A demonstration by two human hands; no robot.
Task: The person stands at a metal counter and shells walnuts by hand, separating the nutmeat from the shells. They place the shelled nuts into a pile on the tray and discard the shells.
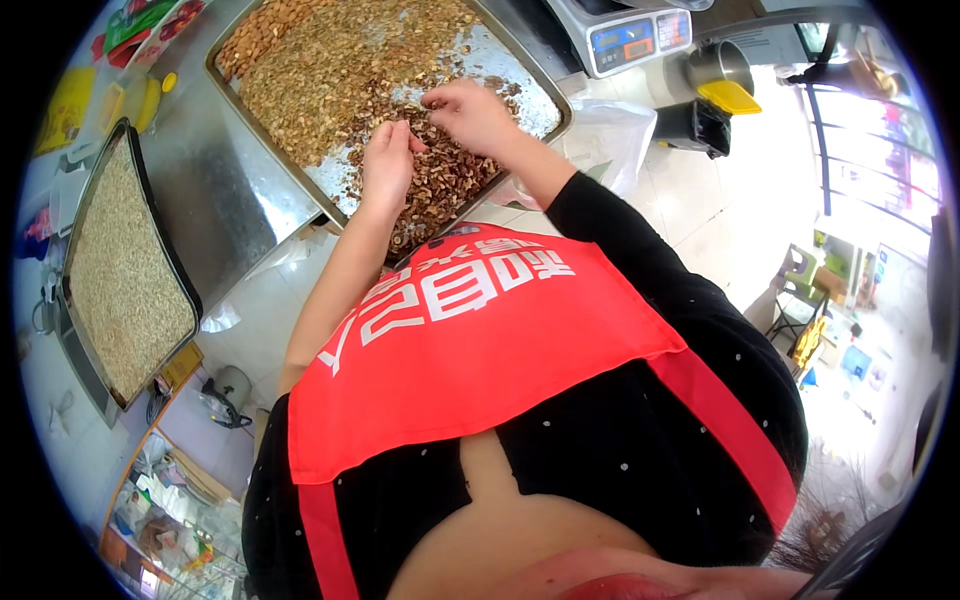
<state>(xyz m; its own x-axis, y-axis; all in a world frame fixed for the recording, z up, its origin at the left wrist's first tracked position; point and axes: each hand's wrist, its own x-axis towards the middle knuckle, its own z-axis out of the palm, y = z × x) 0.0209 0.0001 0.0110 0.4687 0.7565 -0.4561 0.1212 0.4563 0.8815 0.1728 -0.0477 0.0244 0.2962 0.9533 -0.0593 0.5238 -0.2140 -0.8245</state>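
Note:
A large metal baking tray lies before me. Almonds fill its far left corner, and flat greenish-tan seeds cover the middle. Dark brown nut pieces, walnut-like, are heaped at the near right end. My left hand hovers at the heap's left side with thumb and fingertips brought together. Across from it, my right hand is over the far side of the same heap, fingers curled and slightly blurred. Whether either hand pinches a small piece is hidden.
Left of the metal table, a dark-rimmed tray holds pale flakes like rolled oats. A digital scale stands beyond the tray's right corner. A clear plastic bag, a black bin and a metal pot are at the right.

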